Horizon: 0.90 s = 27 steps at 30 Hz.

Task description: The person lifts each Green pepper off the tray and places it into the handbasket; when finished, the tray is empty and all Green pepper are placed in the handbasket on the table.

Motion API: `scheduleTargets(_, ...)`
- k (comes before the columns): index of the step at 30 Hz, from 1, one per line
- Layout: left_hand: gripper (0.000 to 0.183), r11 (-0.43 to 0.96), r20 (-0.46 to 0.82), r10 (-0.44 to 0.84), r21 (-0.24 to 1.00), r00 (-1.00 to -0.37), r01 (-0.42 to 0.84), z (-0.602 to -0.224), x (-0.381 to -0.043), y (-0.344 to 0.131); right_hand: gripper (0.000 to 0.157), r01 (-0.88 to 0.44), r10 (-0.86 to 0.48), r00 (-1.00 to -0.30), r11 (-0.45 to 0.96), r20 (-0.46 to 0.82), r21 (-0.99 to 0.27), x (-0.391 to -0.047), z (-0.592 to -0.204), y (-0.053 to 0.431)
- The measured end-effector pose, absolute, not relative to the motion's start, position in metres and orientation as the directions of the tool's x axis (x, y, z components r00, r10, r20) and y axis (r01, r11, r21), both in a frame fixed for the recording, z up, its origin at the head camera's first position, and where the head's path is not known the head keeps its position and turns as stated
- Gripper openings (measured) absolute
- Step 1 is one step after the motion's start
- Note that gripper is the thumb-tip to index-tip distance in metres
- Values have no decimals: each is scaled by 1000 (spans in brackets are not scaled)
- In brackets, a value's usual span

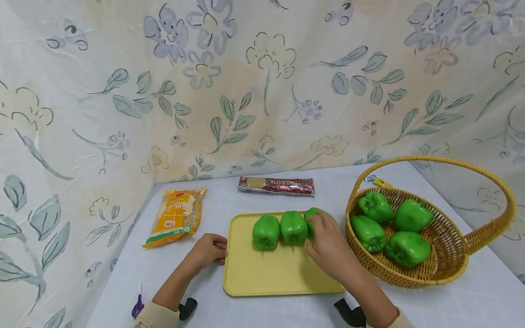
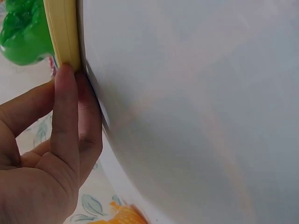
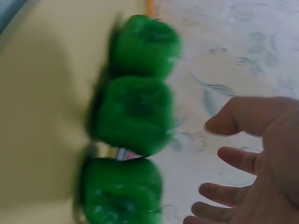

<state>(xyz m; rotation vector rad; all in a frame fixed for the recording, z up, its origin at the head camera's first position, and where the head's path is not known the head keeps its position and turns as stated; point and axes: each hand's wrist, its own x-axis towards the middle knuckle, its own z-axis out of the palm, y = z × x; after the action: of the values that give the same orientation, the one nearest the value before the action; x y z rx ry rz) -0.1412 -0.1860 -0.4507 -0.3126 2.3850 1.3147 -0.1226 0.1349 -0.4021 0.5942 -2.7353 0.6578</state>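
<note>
Three green bell peppers stand in a row on a yellow tray (image 1: pixel 262 278): a left pepper (image 1: pixel 265 232), a middle pepper (image 1: pixel 293 228) and a right pepper (image 1: pixel 311 212), partly hidden behind my right hand (image 1: pixel 333 249). The right wrist view shows that hand (image 3: pixel 261 172) with spread fingers, apart from the blurred peppers (image 3: pixel 135 114). At the tray's left edge, my left hand (image 1: pixel 207 251) holds the rim. Up close in the left wrist view, the fingertips of this hand (image 2: pixel 51 154) meet the tray's side (image 2: pixel 65 32).
A wicker basket (image 1: pixel 447 269) with a tall handle holds several green peppers (image 1: pixel 408 248) on the right. An orange food packet (image 1: pixel 176 217) lies at the left, a brown packet (image 1: pixel 276 186) behind the tray. Near the left forearm is a purple lollipop (image 1: pixel 138 306).
</note>
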Motion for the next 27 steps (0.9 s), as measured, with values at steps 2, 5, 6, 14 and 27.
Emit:
scheduleTargets(2, 33, 531, -444, -4, 758, -896, -378, -450, -141, -186, 46, -438, -314, -874, 840, 370, -322, -129, -411, 133)
scheduleTargets(5, 34, 531, -442, 0, 760, -897, -375, -451, -141, -187, 53, -403, -296, -882, 877, 366, -262, -137, -420, 133)
scheduleTargets(6, 34, 528, -441, 2, 762, -897, -374, -451, -141, -187, 55, -391, -290, -888, 885, 357, -253, -139, -422, 134)
scheduleTargets(14, 34, 522, -436, 11, 770, -900, -367, -454, -142, -188, 62, -316, -243, -918, 926, 315, -207, -145, -432, 136)
scheduleTargets(27, 34, 507, -430, 19, 782, -903, -362, -455, -143, -188, 45, -288, -219, -921, 939, 321, -188, -149, -435, 140)
